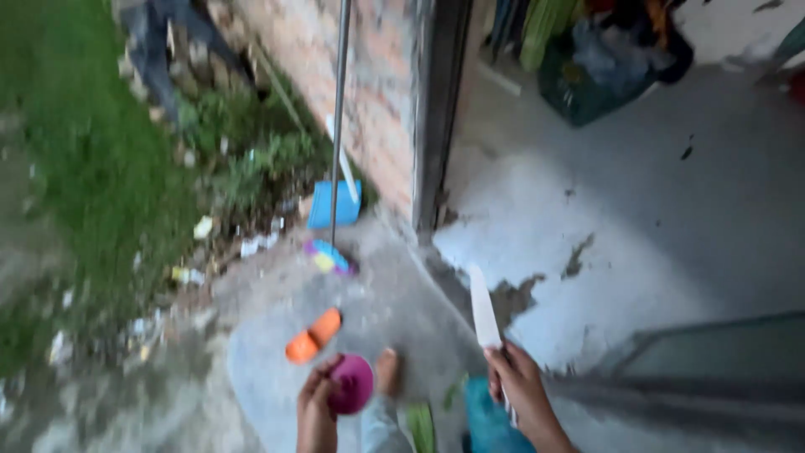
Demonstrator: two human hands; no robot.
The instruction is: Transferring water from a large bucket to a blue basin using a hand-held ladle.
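**Doorstep: hands, knife and purple object**

- Left hand (317,407): near, low centre; fingers curled round a small round purple object (352,383), perhaps an onion or a cup. Blur prevents telling which.
- Right hand (521,387): near, right of centre; fingers closed on the handle of a knife (484,312), pale blade pointing away and up.
- Bare foot (386,372): just beyond the purple object, on grey concrete.
- Orange sandal (314,335): left of the foot, lying apart.
- Blue dustpan (334,205) and metal pole (339,117): far, against the brick wall (369,92).
- Grass (75,151): far left, litter along its edge.
- Step, as judged: both items carried, blade and purple object well apart; cutting not begun. Bringing them together would call for a steady surface and the blade turned down.
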